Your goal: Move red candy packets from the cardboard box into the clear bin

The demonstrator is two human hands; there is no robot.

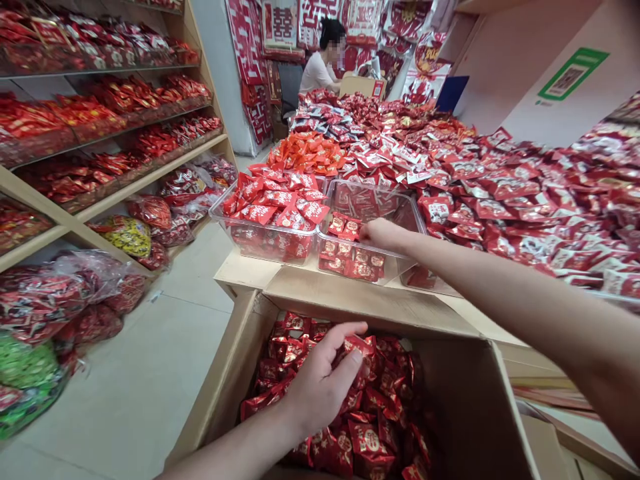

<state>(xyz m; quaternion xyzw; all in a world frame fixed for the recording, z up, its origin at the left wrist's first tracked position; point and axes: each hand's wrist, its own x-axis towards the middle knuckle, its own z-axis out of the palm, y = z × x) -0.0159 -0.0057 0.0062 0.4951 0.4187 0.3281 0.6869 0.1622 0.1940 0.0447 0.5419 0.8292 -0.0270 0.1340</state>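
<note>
Tiled floor (150, 373), glossy crinkled packets (371, 443)

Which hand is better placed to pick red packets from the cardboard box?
Probably the left hand: it is over the red packets in the cardboard box, while the right hand reaches into the clear bin.

The left hand (323, 380) is over red foil packets (370, 441) in a brown cardboard box (473, 393); the right hand (384, 233) is in a clear plastic tub (373, 199).

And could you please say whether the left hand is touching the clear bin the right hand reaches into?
Apart: the head view shows the cardboard flap in the gap between the left hand and the clear bin.
</note>
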